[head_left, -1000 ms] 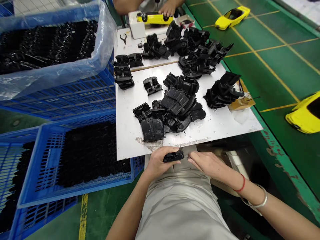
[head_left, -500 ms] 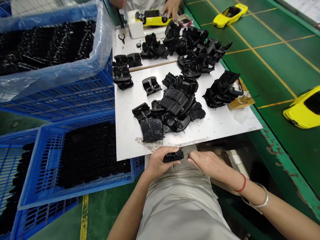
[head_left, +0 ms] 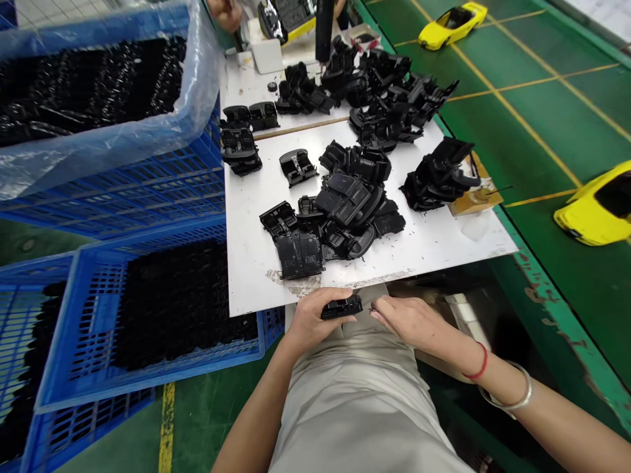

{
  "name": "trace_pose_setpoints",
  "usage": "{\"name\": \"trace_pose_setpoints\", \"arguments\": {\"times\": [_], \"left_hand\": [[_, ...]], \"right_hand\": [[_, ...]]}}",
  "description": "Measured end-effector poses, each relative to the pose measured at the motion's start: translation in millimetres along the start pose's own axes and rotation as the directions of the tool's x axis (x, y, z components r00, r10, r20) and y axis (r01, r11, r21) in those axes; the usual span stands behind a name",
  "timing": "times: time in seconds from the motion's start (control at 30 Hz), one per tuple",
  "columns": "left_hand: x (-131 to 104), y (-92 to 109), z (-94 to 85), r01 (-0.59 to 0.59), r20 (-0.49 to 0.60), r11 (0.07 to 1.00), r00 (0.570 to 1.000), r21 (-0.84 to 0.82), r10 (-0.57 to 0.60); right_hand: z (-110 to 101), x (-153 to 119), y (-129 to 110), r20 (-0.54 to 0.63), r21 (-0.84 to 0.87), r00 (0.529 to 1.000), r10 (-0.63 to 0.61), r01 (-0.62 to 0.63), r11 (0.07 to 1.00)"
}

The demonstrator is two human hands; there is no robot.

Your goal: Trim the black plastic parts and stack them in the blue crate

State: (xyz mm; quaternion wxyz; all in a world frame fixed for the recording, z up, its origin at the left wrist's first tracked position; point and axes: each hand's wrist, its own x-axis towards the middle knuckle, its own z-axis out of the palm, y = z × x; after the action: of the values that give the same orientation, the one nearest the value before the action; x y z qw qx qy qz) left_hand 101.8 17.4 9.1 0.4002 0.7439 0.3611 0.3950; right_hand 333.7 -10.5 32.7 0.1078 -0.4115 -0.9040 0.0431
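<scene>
My left hand (head_left: 315, 318) is closed round a black plastic toy-car interior (head_left: 342, 307), held edge-on just below the front edge of the white table (head_left: 434, 253). Just right of that part, my right hand (head_left: 401, 320) has its fingers pinched together; whatever is between them is too small or hidden to name. A small gap separates its fingertips from the held part. Beyond my hands lies a heap of similar black car interiors (head_left: 345, 200). One single car interior (head_left: 298, 167) sits apart, left of the heap.
Blue crates (head_left: 162, 371) filled with black parts stand on the left, the upper one lined with plastic film (head_left: 200, 79). A co-worker's hand (head_left: 225, 14) is at the far end. Yellow toy cars (head_left: 452, 25) ride the green belt (head_left: 532, 125) at right. A small cardboard box (head_left: 476, 197) is on the table.
The co-worker has tilted up the yellow car body, and a black tool now stands upright beside it. The pliers have gone from the far table. My hands have barely moved.
</scene>
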Motion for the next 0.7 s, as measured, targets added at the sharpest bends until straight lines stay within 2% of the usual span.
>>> {"name": "trace_pose_setpoints", "arguments": {"times": [0.27,0.7], "left_hand": [[-0.6,-1.5,0.7,-0.002,-0.006,1.000,1.000,0.003,0.002],[0.5,0.0,0.6,-0.020,-0.015,1.000,1.000,0.001,0.020]], "right_hand": [[-2.2,0.0,-0.5,0.004,0.039,1.000,0.011,-0.011,0.999],[-1.8,-0.4,-1.8,-0.001,-0.027,1.000,-0.002,0.002,1.000]]}}
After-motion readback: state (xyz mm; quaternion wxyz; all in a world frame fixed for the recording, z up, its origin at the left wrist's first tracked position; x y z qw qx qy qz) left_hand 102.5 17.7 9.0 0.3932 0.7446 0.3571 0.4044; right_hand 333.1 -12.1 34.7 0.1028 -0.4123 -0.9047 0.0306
